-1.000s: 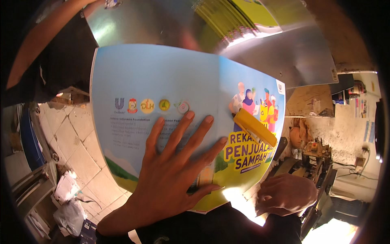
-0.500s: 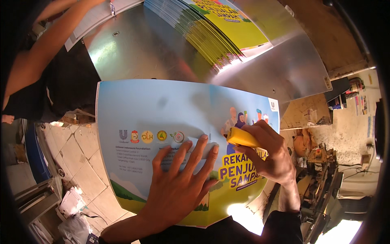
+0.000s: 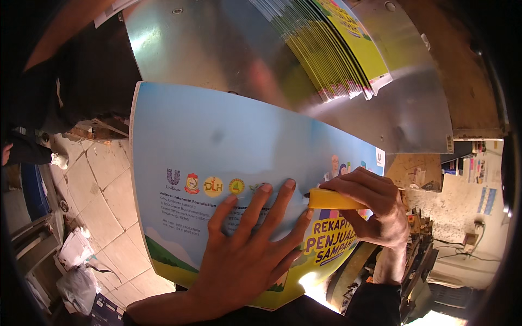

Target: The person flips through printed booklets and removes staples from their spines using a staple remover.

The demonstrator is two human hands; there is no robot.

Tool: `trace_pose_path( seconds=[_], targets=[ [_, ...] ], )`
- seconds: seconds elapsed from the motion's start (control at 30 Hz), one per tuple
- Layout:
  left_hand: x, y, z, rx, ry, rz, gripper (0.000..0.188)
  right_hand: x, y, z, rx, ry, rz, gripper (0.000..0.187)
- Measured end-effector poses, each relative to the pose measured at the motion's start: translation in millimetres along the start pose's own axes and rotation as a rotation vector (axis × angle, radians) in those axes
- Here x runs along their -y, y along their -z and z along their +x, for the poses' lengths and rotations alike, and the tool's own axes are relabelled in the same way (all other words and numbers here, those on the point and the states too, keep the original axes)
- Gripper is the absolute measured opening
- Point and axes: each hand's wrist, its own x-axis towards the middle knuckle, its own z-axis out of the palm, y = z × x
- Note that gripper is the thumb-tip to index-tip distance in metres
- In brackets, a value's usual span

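Metal table [image 3: 217,49]; booklet stack [image 3: 331,54], far right. Near: printed cover [image 3: 217,136], left hand [image 3: 244,261] spread flat on it, right hand [image 3: 378,209] closed round yellow stapler [image 3: 333,199].

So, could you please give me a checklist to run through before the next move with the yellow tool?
1. Left hand spread on the printed cover: ok.
2. Right hand gripping the yellow tool: ok.
3. Left-hand fingers well clear of the tool's dark tip: not ok, one fingertip is close to it.
4. Tip touching the cover: cannot tell from this angle.
5. Anything beneath the cover lined up: cannot tell, it is hidden.
6. Stack of booklets apart from the cover: ok, it lies farther back on the metal table.
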Motion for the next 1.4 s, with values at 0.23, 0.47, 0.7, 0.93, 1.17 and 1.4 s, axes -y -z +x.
trace_pose_path(
  seconds=[0.23, 0.47, 0.7, 0.93, 1.17, 1.4],
  targets=[
    [0.9, -2.2, 1.2, 0.024, -0.001, -0.030, 0.046, 2.5, 3.6, 6.0, 0.029, -0.020, -0.034, 0.048],
    [-0.8, -0.5, 0.7, 0.027, -0.010, -0.021, 0.050, 2.5, 5.2, 8.9, 0.064, 0.023, -0.071, 0.048],
    [-0.9, 0.7, -1.5, 0.027, 0.039, -0.051, 0.049, 1.6, -19.7, -8.2, -0.094, 0.084, -0.184, 0.066],
    [-3.5, 11.0, 4.5, 0.071, 0.003, 0.033, 0.050, -6.6, -22.0, -8.0, -0.164, -0.001, 0.192, 0.050],
    [-6.8, 10.3, 3.1, 0.042, 0.020, 0.051, 0.048, -6.8, -21.3, -10.2, -0.114, -0.444, 0.804, 0.029],
    [-13.9, 25.2, 8.9, 0.040, 0.039, 0.012, 0.047, -16.6, -1.0, -12.6, -0.171, -0.047, 0.421, 0.026]
  ],
)
